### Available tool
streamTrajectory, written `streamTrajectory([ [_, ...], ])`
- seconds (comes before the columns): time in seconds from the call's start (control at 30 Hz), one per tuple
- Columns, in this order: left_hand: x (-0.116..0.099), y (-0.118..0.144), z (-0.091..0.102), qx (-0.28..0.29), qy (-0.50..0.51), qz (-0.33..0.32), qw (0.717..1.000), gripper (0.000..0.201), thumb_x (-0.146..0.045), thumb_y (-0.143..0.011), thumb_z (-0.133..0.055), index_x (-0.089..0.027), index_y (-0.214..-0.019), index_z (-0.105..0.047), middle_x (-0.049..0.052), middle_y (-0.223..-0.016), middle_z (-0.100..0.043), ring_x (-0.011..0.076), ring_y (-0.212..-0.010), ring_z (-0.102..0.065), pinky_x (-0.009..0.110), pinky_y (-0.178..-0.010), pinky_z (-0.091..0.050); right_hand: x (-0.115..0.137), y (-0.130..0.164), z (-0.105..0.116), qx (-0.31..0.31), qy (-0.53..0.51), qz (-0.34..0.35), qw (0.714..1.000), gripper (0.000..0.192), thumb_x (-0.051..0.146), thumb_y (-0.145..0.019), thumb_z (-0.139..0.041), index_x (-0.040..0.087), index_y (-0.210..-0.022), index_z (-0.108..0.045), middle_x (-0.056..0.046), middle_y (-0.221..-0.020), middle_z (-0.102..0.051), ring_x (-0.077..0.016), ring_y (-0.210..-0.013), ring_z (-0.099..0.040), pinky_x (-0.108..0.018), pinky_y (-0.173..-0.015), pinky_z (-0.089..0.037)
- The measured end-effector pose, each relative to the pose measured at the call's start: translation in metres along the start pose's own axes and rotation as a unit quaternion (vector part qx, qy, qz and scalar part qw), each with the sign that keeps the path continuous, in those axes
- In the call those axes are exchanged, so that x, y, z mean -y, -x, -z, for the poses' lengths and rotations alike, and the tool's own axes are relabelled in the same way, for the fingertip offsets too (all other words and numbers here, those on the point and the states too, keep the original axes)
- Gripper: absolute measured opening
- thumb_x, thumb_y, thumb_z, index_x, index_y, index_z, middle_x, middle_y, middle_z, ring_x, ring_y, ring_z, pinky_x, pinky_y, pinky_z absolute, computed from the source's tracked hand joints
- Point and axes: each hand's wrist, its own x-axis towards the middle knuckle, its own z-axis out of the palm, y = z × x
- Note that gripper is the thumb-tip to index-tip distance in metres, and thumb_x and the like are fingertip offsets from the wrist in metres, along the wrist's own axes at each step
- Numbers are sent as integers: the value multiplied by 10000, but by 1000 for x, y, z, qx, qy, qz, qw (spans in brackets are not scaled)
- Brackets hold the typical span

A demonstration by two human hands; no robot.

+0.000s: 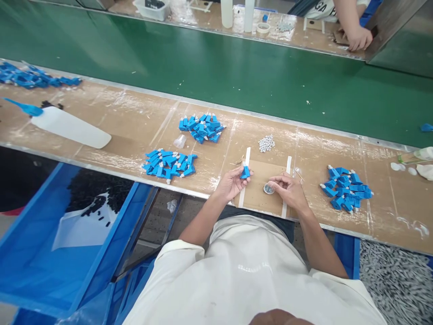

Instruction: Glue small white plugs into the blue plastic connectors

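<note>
Fingers of the left hand point(232, 183) pinched a small blue connector point(245, 172) above the table point(135, 126), while the right hand point(287, 189) curled closed beside a small round tin point(269, 188). A loose pinch could have dropped the piece among the blue piles point(169, 163) at near left.

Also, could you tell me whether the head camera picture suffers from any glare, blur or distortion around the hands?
Head view: sharp around the left hand, which holds a small blue plastic connector, and the right hand by a small round metal tin; soft glare streaks the brown workbench top and the green conveyor belt; straight edges bow slightly, wide-angle style.
</note>
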Motion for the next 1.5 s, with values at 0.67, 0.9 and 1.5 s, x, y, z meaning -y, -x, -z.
streamTrajectory([
  [0.67, 3, -4, 1, 32, 7, -22, 999, 182, -106, -965, -513, -53, -903, -675, 112, -757, -716, 111, -575, -680, 151, -545, -552, 1, 16, 3, -105, 138, 253, 952, 143, 246, -984, -596, 215, -864, -669, -36, -762, -641, -147, -589, -532, -300, -550, -423],
  [0.9, 7, -2, -1, 56, -15, -30, 998, 83, -128, -915, -622, -73, -922, -684, 94, -797, -727, 122, -647, -708, 181, -637, -594, -3, 19, -10, -127, 109, 244, 955, 159, 247, -978, -602, 218, -841, -678, -26, -734, -602, -159, -611, -528, -304, -544, -419],
  [1.5, 21, 12, -19, 131, -68, 26, 989, 161, -164, -822, -763, -63, -945, -788, 112, -860, -767, 96, -661, -658, 181, -640, -544, 3, 11, 9, -90, -292, -66, 950, 453, 631, -722, -823, 214, -762, -649, -36, -769, -726, -133, -599, -637, -213, -439, -459],
])
